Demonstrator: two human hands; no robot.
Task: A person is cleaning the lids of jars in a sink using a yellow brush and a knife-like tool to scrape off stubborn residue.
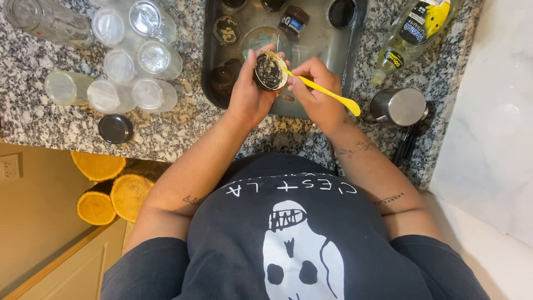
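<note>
My left hand (pixel 247 91) grips a small dark jar (pixel 270 71), tilted so its mouth faces me; dark residue coats the inside. My right hand (pixel 316 91) holds a yellow utensil (pixel 327 94) by its handle, with its tip at the jar's rim. Both hands are above a dark sink (pixel 210 50) that holds several more dark jars, one with a blue label (pixel 292 22), and a clear glass one (pixel 262 39).
Several clear empty glass jars (pixel 133 61) lie on the granite counter (pixel 33 116) to the left, with a black lid (pixel 115 128) near its edge. A dish soap bottle (pixel 411 33) and a steel cup (pixel 398 105) sit right of the sink. Cut log rounds (pixel 111 191) lie on the floor.
</note>
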